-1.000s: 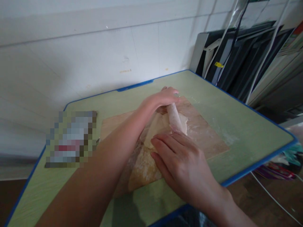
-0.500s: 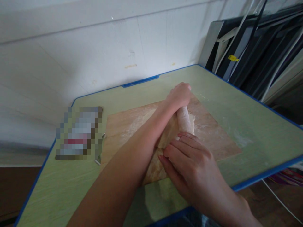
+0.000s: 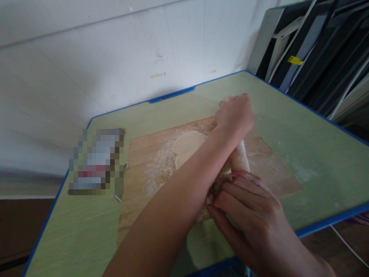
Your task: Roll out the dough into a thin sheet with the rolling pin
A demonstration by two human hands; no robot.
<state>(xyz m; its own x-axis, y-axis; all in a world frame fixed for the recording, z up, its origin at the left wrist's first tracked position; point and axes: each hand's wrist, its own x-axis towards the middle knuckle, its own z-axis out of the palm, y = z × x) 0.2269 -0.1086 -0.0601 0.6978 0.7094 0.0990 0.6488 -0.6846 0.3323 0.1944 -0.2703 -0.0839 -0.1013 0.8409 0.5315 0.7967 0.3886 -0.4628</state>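
Both your hands close on the rolling pin point(image 3: 240, 157), over the right part of the floured wooden board point(image 3: 135, 184).
Your left hand point(image 3: 235, 113) is curled tight about the pin's far end, though its grip is partly hidden; your right hand point(image 3: 253, 211) wraps the near end with bent fingers, leaving a short pale stretch of pin between them. The flattened dough point(image 3: 187, 143) lies on the board to the left of the pin — your left forearm point(image 3: 173, 215) crosses over and covers part of it. Loose flour point(image 3: 158, 169) is scattered left of the dough. The board rests on the green surface point(image 3: 66, 234), and a pixelated object point(image 3: 96, 161) lies left of it — too masked to make out. A white wall point(image 3: 86, 69) stands along the far side, with dark panels point(image 3: 325, 57) at far right.
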